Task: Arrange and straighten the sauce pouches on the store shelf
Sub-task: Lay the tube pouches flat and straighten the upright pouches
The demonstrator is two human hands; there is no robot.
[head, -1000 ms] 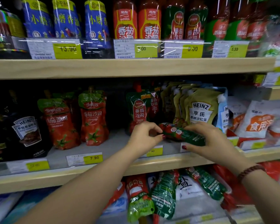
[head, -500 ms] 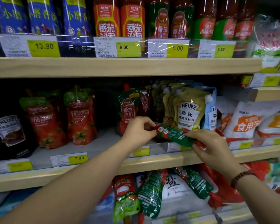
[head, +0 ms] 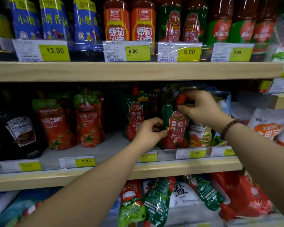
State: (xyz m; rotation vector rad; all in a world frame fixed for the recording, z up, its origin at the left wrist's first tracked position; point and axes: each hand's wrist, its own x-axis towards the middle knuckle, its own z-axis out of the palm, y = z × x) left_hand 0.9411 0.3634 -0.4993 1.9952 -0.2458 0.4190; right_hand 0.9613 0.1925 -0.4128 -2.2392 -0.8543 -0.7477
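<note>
While the person faced the shelves, the head view showed a glossy green-and-red plastic ketchup pouch [head: 177, 126] held upright at the front of the pale wooden middle shelf [head: 105, 175]. It stood just right of a matching green spouted pouch [head: 134, 115] and partly covered a pale printed pouch [head: 198, 133]. The right hand [head: 202, 107] pinched the pouch's red capped top with curled fingers, and the left hand [head: 147, 131] nipped its lower left edge between thumb and fingertips. I judged the step in hand to be seating this pouch in its row. The next move would call for settling its base flat, squaring the label forward and letting go without tipping it. Its label read 番茄沙司 and "TOMATO KETCHUP". A dark pouch [head: 18, 128] at far left bore "HEINZ". Yellow price tags [head: 138, 51] showed 13.90, 6.00, 5.00 and 5.50 above, and 7.90 below.
</note>
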